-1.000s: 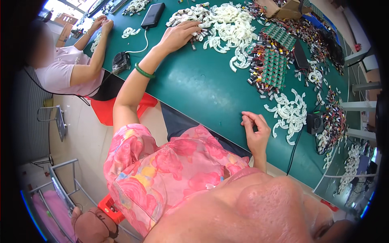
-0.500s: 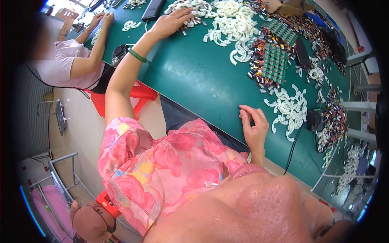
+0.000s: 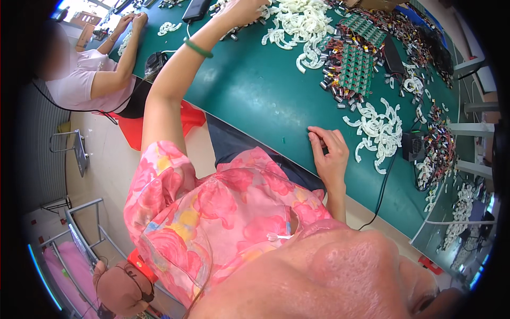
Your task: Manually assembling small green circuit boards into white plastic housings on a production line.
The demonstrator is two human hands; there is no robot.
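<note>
At the far left a co-worker in a pale pink top (image 3: 79, 80) is sitting at the same green table (image 3: 255, 101), hands busy with their own small heap.

The person's left hand (image 3: 241, 8) is reaching far out across the table into the big pile of white plastic clips (image 3: 297, 24) near the top edge; a green bangle (image 3: 198, 48) is riding on that wrist. The hand is partly cut off by the picture's edge, so whether its fingers are closing on a clip or only resting among them cannot be told. By the look of it, the step in hand is fetching clips from the pile, and the next move is calling for a clean pinch on one curved piece without dragging its neighbours along.

The clips are lying loose and tangled, each a small white curved piece, spread in a wide drift.

Further right, green boards (image 3: 356, 69) are sitting among scattered small cylinders. The right hand (image 3: 330, 154) is resting at the table's near edge, fingers loosely curled and holding nothing that shows. Just beyond it a second, smaller heap of white clips (image 3: 377, 130) is lying.
</note>
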